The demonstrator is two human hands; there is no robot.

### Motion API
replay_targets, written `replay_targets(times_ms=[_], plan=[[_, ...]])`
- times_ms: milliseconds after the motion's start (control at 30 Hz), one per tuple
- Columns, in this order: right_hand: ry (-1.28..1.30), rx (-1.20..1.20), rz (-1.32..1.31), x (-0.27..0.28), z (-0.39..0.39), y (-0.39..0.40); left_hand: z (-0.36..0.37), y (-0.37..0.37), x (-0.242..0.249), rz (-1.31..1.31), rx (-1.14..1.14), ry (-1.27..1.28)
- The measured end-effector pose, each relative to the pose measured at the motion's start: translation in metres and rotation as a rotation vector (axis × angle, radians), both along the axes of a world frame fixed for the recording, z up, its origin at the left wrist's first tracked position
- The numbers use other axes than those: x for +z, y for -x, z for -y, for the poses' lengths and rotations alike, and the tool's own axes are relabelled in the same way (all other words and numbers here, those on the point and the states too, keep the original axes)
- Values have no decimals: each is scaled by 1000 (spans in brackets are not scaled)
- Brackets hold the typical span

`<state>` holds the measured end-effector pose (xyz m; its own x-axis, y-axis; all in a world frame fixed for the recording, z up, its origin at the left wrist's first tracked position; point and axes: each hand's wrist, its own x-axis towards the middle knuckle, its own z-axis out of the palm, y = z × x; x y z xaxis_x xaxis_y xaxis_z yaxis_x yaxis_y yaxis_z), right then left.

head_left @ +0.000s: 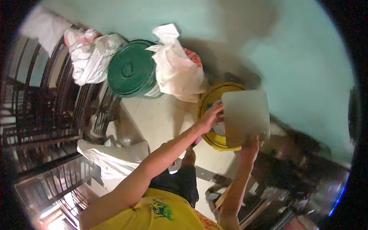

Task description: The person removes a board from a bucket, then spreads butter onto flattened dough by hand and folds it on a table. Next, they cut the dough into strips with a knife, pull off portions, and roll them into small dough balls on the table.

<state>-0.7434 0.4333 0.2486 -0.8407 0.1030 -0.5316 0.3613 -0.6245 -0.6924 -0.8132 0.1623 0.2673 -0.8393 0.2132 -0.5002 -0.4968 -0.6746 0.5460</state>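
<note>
Container (246, 117), pale and rectangular, is hanging over a yellow tub (216, 145), hiding its right part. The right hand (250, 146) is grasping the container's near edge; the left hand (210, 118) is reaching to its left side, grip remaining unclear. A white sack (178, 73) is standing beside a green drum (132, 69).

Both arms bare, reaching forward, converging right of centre. Left arm (165, 151) runs diagonally up from lower left, well extended, slight elbow bend. Left wrist (200, 126) close to in line with the forearm. Left grip (211, 116): fingers (217, 107) pointing up and right, partly curled, closure unclear. Right arm (237, 191) rises steeper from the bottom. Right grip (251, 145) sits lower and further right, finger detail blurred. Grips near each other, not touching.
</note>
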Motion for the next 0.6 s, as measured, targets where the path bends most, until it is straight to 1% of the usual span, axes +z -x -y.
replay_targets(times_ms=[33, 67, 100, 133, 167, 200, 233, 267, 300, 333, 400, 433, 500, 533, 567, 600], plan=[[-17, 1, 12, -4, 4, 1, -2, 16, -5, -4, 21, 36], [-33, 3, 24, -8, 8, 2, 5, 25, -2, -12, -87, 155], [-62, -73, 30, -4, 15, -3, 11, 32, 7, -20, -196, 271], [-254, -52, 21, 6, 32, -4, 18, 33, 9, -11, -216, 262], [-452, 14, -6, 5, 30, -19, 24, 35, 10, -2, -236, 252], [-656, 69, -22, 3, 26, -34, 23, 25, 9, 23, -171, 112], [-714, 81, -25, 3, 34, -36, 30, 29, 7, 36, -119, -19], [-772, 93, -26, 3, 42, -38, 47, 30, 10, 41, -153, -66], [-700, 36, 38, 52, 72, -45, 65, 17, 16, 66, -188, -123], [-634, -26, 106, 86, 93, -53, 84, 0, 20, 93, -227, -187], [-643, -47, 103, 102, 99, -77, 111, -34, 14, 93, -162, -295], [-608, -69, 102, 113, 114, -75, 129, -47, 13, 85, -129, -350], [-497, -114, 112, 148, 156, -65, 192, -61, 74, 237, -14, -438], [-420, -132, 125, 173, 186, -56, 216, -76, 79, 248, 39, -441], [-382, 12, 165, 198, 223, -40, 244, -87, 84, 254, 90, -437], [-333, 67, 187, 203, 251, -32, 276, -95, 90, 265, 108, -461]])
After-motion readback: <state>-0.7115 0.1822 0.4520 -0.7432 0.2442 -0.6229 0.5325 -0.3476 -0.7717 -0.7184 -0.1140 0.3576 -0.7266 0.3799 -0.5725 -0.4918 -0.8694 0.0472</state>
